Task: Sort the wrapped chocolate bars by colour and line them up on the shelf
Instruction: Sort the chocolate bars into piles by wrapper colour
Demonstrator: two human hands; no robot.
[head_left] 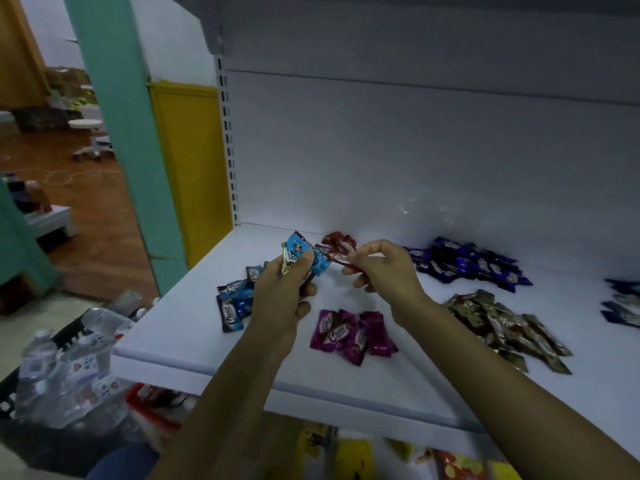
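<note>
While left fingers [302,269] grip half-hidden mixed bars [295,246], right fingers [366,248] pinch a blurred red bar [336,260].

Setting recorded as a small shop. A white metal display shelf [194,344] is noted across the centre of the frame, with a slotted upright [228,140] at its back left corner. Wrapped chocolate bars [349,332] are laid on it in piles by colour. Snack packets [457,465] are seen on the tier below, bottom right. Wrapped packs of water bottles [69,358] are stacked on the floor, lower left.
</note>
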